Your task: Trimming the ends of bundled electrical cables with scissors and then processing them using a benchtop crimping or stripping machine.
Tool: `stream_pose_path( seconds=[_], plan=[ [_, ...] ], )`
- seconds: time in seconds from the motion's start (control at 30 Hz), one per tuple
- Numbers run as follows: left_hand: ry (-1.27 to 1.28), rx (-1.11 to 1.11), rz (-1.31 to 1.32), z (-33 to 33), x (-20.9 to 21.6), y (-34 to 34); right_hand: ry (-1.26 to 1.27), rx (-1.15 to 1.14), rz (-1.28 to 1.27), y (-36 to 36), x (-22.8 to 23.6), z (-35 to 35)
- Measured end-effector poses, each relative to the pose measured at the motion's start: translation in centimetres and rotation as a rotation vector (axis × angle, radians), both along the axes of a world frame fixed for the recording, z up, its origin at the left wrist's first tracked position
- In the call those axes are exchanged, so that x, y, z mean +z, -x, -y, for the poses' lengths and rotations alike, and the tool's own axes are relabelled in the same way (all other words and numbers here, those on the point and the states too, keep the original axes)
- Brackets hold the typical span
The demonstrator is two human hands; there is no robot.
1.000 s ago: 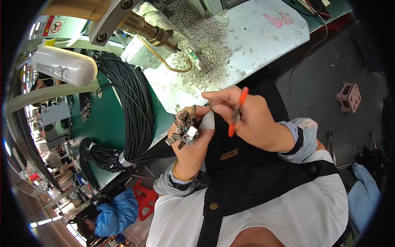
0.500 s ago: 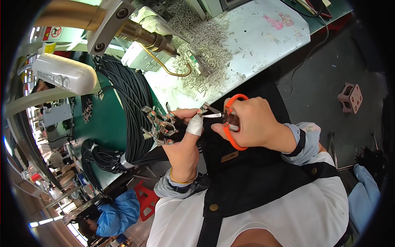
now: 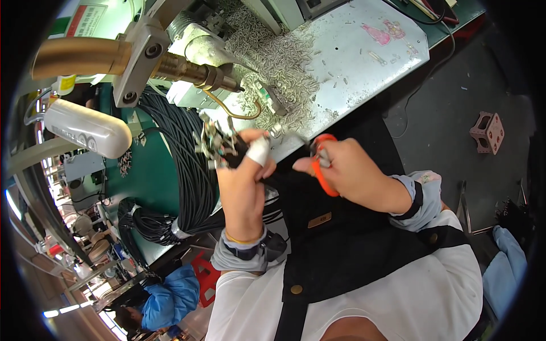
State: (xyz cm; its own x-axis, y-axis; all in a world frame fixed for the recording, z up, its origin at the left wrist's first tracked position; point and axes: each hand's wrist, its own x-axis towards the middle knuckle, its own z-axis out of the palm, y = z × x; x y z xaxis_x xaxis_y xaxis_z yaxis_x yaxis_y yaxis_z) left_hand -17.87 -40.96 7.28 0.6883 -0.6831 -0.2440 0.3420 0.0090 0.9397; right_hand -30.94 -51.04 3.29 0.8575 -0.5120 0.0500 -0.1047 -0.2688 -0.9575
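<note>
My left hand (image 3: pixel 242 182) is closed round a bunch of black cables, whose metal-ended connectors (image 3: pixel 213 142) fan out beyond the fingers. White tape wraps its thumb, and one small connector tip shows just past it, over the worktop's edge. To the right, my right hand (image 3: pixel 355 173) grips orange-handled pliers (image 3: pixel 327 184). Their jaws point left toward the thumb and are smeared by motion, so whether they touch the connector cannot be made out.
Small metal pieces (image 3: pixel 284 54) lie heaped on the pale worktop (image 3: pixel 364 74). A machine nozzle (image 3: pixel 210 77) with a brass tube hangs over them. Coiled black cables (image 3: pixel 187 165) rest on a green table at left. A co-worker in blue (image 3: pixel 170 298) sits beyond; a small stool (image 3: pixel 487 133) stands right.
My left hand has moved up and slightly left with the cable bunch, nearer the worktop. The pliers have drawn away from the thumb, and their handles have come closer together.
</note>
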Motion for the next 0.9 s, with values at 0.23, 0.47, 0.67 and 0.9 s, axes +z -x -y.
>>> stream_pose_path(
  seconds=[0.23, 0.47, 0.67, 0.9],
  plan=[
    [0.084, -0.061, -0.273, 2.9, -0.9, -2.9, -0.172, -0.170, 0.121, -3.8, 1.3, 3.2],
    [0.015, -0.042, -0.247, 3.3, -0.8, -3.7, -0.243, -0.040, -0.007, -6.6, 1.9, 5.4],
    [0.012, -0.048, -0.195, 3.1, -0.8, -4.1, -0.123, -0.093, 0.101, -6.8, 1.4, 5.2],
    [-0.005, -0.006, -0.088, 3.4, -0.4, -3.4, -0.043, -0.114, 0.093, -6.8, 1.2, 5.2]
  ],
)
